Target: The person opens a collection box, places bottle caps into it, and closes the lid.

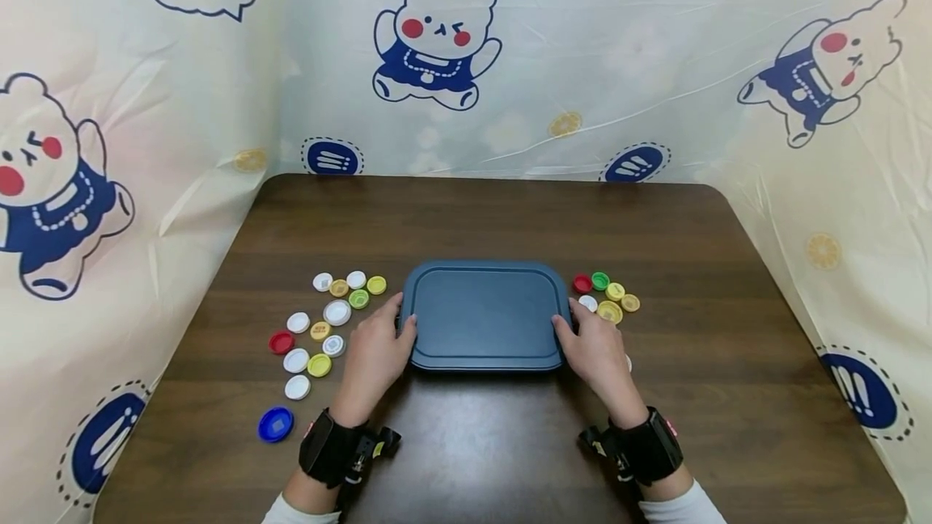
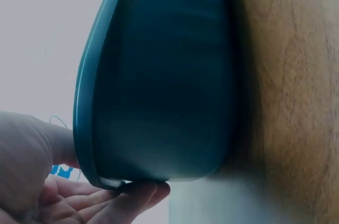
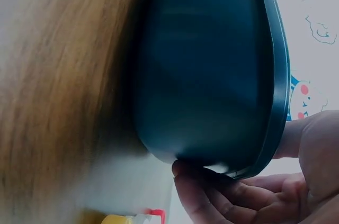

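A dark blue-grey plastic box with a lid (image 1: 486, 315) stands near the middle of the table, its lid fitted over the top. My left hand (image 1: 380, 348) grips its left end, thumb on the lid's edge and fingers against the side wall below the rim. At the opposite end, my right hand (image 1: 595, 346) holds the box in the same way. In the left wrist view, the box's side wall (image 2: 164, 86) fills the middle, with the fingertips touching beneath the rim. The right wrist view shows the other fingers on the wall (image 3: 206, 75). What lies inside is hidden.
Several round bottle caps, white (image 1: 337, 313), yellow (image 1: 319, 365), red (image 1: 281, 343) and others, lie scattered left of the box. A blue cap (image 1: 276, 424) is nearest me. More caps, including a green one (image 1: 600, 281), sit at the right, partly behind my right hand. A printed curtain surrounds the wooden table (image 1: 480, 221).
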